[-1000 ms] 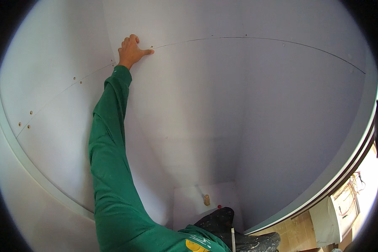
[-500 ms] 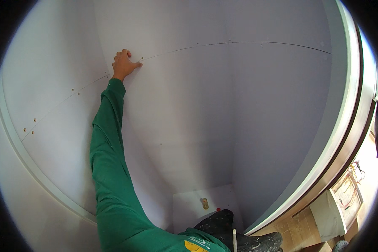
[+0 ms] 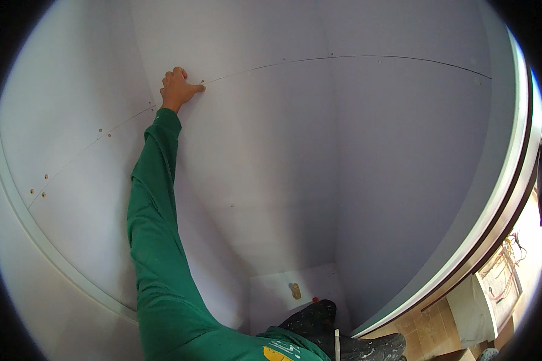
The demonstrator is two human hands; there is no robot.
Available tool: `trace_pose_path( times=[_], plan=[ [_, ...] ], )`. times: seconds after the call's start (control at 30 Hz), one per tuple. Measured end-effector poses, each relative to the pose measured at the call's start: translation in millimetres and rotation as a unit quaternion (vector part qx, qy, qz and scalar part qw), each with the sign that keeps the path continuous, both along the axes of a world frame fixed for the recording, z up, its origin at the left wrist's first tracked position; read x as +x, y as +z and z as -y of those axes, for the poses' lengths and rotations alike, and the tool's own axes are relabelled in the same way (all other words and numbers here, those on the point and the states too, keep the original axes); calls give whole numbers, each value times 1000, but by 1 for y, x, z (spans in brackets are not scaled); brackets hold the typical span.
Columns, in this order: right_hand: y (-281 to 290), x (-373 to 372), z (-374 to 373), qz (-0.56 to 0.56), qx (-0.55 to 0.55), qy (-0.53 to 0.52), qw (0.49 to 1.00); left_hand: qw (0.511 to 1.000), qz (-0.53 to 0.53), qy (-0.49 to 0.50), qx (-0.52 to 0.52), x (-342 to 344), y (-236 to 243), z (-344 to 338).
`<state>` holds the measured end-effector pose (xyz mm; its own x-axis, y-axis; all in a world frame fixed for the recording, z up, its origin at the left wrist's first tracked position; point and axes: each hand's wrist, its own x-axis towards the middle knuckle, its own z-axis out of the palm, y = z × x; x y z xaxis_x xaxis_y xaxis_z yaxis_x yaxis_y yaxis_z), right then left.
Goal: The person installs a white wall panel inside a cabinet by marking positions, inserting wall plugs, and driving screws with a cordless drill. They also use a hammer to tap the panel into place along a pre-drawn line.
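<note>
A person in a green sleeve [image 3: 153,216] presses the left hand [image 3: 177,89], fingers curled and thumb out, empty, against pale wallboard [image 3: 343,168] beside a seam [image 3: 343,58] running rightward from the thumb. The hand sits slightly lower than a second ago; the right hand is unseen.

Green sleeve [image 3: 153,198]; pale lilac-white wall panels [image 3: 343,150]; dark paint-speckled shoes [image 3: 319,319]; tan floor tiles [image 3: 427,331].
</note>
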<state>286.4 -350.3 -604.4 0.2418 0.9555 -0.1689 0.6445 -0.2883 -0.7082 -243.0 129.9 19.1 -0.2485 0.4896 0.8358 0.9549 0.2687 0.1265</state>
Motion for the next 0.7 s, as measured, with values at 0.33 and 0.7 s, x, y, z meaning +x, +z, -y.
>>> trace_pose_path(
  times=[0.33, 0.7],
  plan=[
    [11, 0, -6, 24, -42, 14, 999, 999, -51, 8, -2, 1, -4, 8],
    [60, -41, -113, -172, 426, 216, 862, 942, -78, -143, 292, -46, -50, -7]
  ],
)
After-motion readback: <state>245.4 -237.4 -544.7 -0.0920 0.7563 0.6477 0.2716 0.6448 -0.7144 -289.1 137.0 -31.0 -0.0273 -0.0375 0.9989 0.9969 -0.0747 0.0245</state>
